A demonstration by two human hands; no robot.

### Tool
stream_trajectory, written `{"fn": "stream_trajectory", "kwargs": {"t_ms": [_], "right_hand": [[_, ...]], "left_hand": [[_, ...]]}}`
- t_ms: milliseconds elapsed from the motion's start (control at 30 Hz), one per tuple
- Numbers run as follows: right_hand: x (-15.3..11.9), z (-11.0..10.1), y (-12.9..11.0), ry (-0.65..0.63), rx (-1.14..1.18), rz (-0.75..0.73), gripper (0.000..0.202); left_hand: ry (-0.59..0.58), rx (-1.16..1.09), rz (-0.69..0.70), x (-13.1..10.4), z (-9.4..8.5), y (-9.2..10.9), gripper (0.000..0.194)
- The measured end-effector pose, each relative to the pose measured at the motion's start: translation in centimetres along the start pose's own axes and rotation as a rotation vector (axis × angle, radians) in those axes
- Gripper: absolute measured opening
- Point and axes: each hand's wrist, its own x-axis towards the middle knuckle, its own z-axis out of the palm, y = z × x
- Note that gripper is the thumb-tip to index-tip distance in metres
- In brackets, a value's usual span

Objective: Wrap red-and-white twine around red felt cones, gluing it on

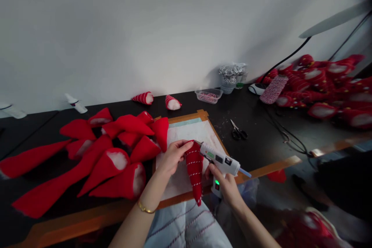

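My left hand (174, 157) pinches the wide upper end of a red felt cone (194, 168) wound with red-and-white twine. The cone's tip points down toward my lap, where loose lengths of twine (200, 223) lie. In my right hand (225, 184) is a white glue gun (219, 159) with a blue glue stick out of its back and a green light on its handle. Its nozzle is at the cone's upper edge, close to my left fingers; whether it touches is unclear. Beneath is a white sheet (177, 180) on a board.
Several plain red stuffed cones (116, 162) lie at left. Two wrapped cones (173, 102) are near the wall, beside a clear tray (208, 96). Scissors (238, 131), a twine spool (274, 90), a lamp (334, 19), cables and a pile of decorated cones (322, 110) are at right.
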Motion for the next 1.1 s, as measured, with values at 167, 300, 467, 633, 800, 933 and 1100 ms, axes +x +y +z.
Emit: {"fn": "stream_trajectory", "kwargs": {"t_ms": [167,300,467,633,800,933,1100], "right_hand": [[-0.1,0.1,-0.1,0.038,0.006,-0.008,0.047],[0.1,-0.8,-0.4,0.239,0.088,-0.075,0.043],[-0.4,-2.2,-1.4,0.405,0.225,-0.169,0.035],[-1.8,-2.1,-2.7,0.482,0.309,-0.278,0.029],[-2.3,-3.2,-3.3,0.539,0.274,-0.33,0.03],[-2.6,-4.3,-2.7,0.575,0.285,-0.342,0.031],[-3.2,-3.7,-1.6,0.396,0.085,-0.317,0.026]], "left_hand": [[0.016,-0.026,0.023,0.3,0.1,-0.1,0.036],[0.204,0.166,0.182,-0.6,0.0,0.1,0.042],[0.242,0.978,0.712,-3.6,1.0,1.5,0.061],[-0.486,1.536,0.867,-2.8,4.4,1.9,0.064],[-0.609,1.745,0.983,0.2,7.2,1.1,0.038],[-0.536,1.689,0.995,1.0,6.7,2.8,0.027],[-0.24,0.895,0.738,0.1,3.9,4.7,0.025]]}}
